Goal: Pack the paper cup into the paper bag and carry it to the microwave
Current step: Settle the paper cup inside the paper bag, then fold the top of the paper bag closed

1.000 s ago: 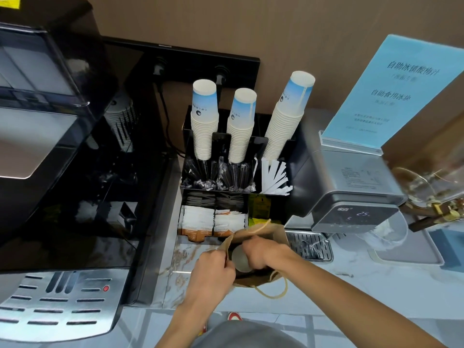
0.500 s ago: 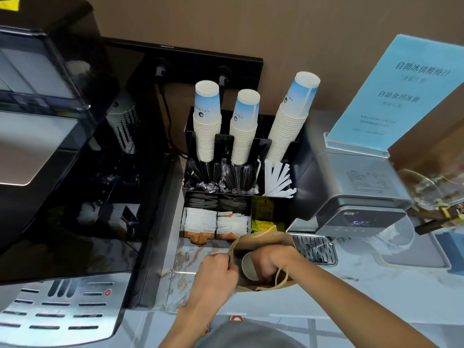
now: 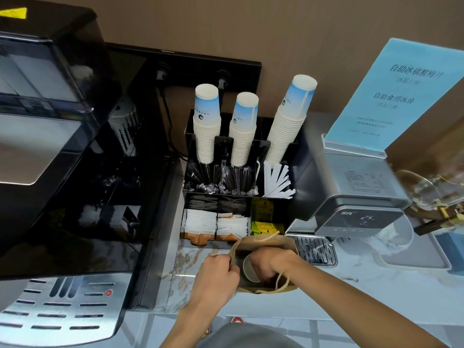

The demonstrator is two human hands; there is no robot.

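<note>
At lower centre, the left hand (image 3: 216,275) pinches the brown paper bag's (image 3: 266,243) rim open. The right hand (image 3: 272,263), fingers curled, grips the white paper cup (image 3: 248,270) inside it. Behind stands a black organizer (image 3: 273,204) holding cup stacks (image 3: 207,124) and sachets (image 3: 200,223).

Brown paper bag (image 3: 266,243) upright on marble tabletop (image 3: 190,257), mouth open, twine handles loose. White paper cup (image 3: 248,268) inside bag, tilted, open mouth facing camera; appears empty, lower part hidden.
</note>
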